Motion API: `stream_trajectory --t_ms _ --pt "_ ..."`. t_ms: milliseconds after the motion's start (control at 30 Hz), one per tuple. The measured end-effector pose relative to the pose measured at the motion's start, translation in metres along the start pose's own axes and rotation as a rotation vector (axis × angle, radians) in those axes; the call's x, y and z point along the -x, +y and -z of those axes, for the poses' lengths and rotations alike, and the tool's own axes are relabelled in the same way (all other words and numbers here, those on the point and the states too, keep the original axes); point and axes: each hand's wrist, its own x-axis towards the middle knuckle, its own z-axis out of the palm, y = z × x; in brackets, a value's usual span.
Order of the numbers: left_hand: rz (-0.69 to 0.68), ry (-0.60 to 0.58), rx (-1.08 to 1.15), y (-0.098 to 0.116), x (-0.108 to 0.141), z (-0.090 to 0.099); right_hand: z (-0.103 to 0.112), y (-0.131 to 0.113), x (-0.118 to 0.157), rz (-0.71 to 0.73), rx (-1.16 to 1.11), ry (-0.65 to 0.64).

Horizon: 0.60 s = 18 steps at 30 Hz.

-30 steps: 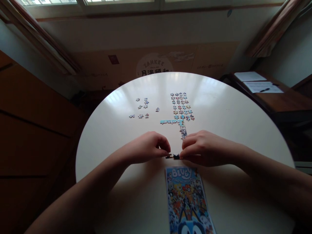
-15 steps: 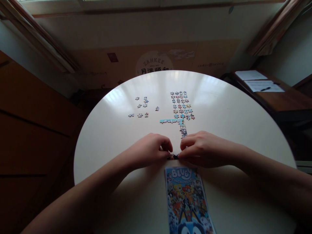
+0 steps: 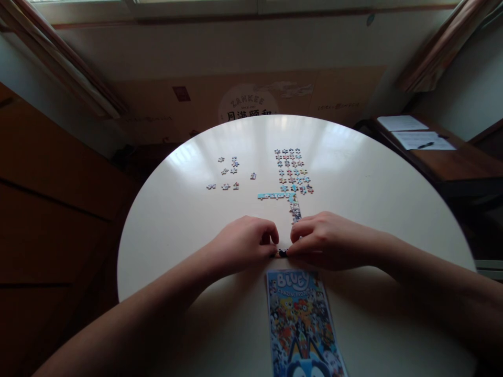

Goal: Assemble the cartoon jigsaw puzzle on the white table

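Note:
A short strip of dark puzzle pieces [image 3: 282, 253] lies on the table between my hands, its ends hidden by fingers. My left hand [image 3: 251, 238] is closed, thumb and forefinger curled at the strip's left end. At the right end, my right hand [image 3: 328, 238] is also closed, fingertips pressed down on the pieces. Just beyond, a joined puzzle edge [image 3: 295, 207] forms a corner: a light blue row runs left and a column comes down to my right fingers. Closer to me lies a picture sheet [image 3: 302, 324] titled "Bluey".
Rows of loose puzzle pieces [image 3: 291, 172] sit past the joined edge. Several more loose pieces [image 3: 233, 170] are scattered to the left. The round white table [image 3: 168, 225] has a curved edge. A brown side table [image 3: 451, 165] at right bears papers [image 3: 422, 140] and a pen.
My left hand has shifted very slightly right along the strip, covering more of its left end. My right hand stays in place.

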Motion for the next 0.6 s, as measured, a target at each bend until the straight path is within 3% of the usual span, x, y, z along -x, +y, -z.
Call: stream_trajectory --t_ms 367,600 --pt "-0.005 0.008 -0.043 0.001 0.000 0.000 -0.002 0.001 0.000 0.001 -0.026 0.010" --pt "0.006 -0.062 0.032 -0.001 0.002 0.010 0.013 0.008 0.009 -0.012 -0.088 0.193"
